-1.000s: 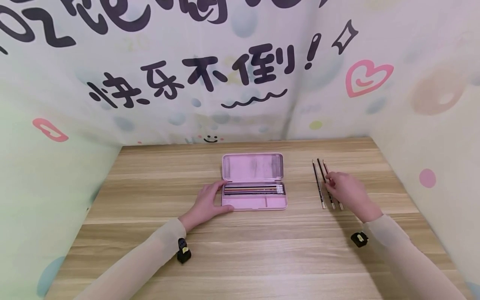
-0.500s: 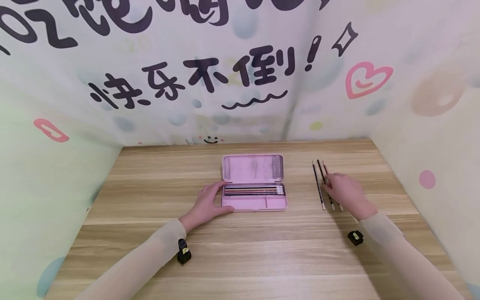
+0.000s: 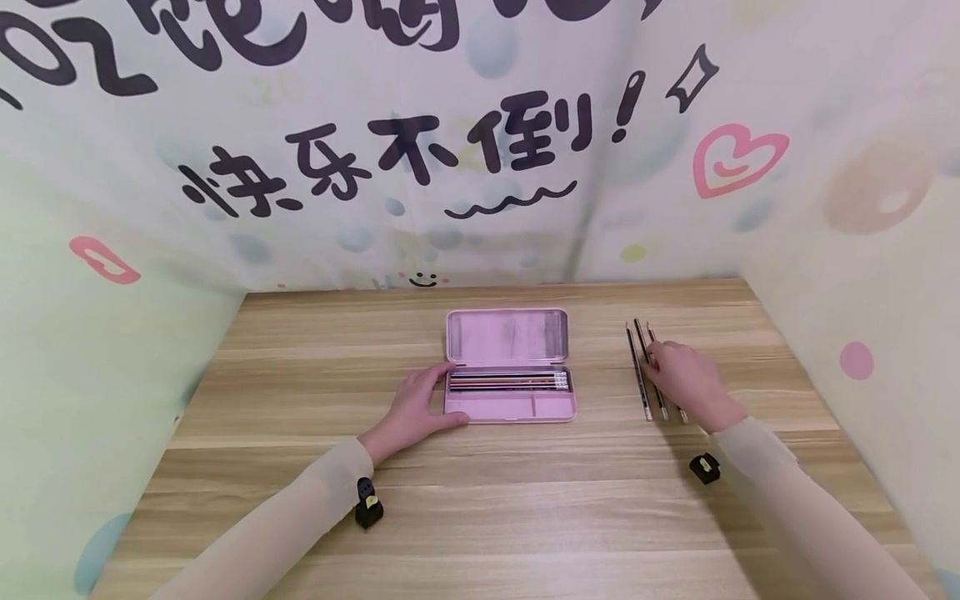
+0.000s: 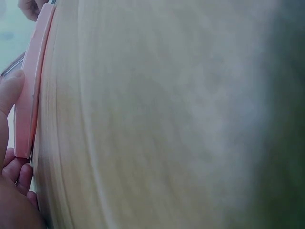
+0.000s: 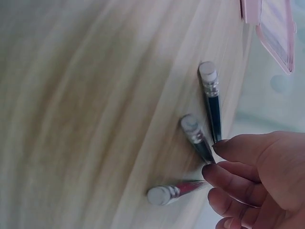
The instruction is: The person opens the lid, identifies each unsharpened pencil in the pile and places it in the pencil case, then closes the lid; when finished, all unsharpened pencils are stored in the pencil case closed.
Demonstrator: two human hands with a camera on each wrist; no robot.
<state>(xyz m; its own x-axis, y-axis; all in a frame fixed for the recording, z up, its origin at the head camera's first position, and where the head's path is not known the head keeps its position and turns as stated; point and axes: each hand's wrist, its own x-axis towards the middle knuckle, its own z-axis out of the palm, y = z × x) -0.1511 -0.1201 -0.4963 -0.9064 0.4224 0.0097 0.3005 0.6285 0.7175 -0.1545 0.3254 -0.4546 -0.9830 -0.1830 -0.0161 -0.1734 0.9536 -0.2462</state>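
Note:
An open pink pencil case point(image 3: 491, 407) lies on the wooden table, its lid tipped back. My left hand point(image 3: 408, 412) grips its left end, thumb at the front corner and fingers at the back; the left wrist view shows the thumb point(image 4: 13, 88) against the pink side. Several pencils point(image 3: 506, 382) with white erasers lie in the case's back compartment. To the right, three pencils lie side by side. My right hand point(image 3: 688, 379) pinches the middle pencil point(image 5: 198, 140) between thumb and index finger. The left pencil point(image 5: 212, 107) and the reddish right pencil point(image 5: 178, 190) lie beside it.
The front compartments of the case hold nothing visible. A printed wall cloth point(image 3: 420, 242) rises at the table's point(image 3: 480, 517) back edge, with more cloth along both sides. A black wrist device point(image 3: 367, 504) sits at each cuff.
My right hand has shifted slightly left, from over the right pencil to the middle one, and its fingers have closed on it. The left hand and the case stay in place.

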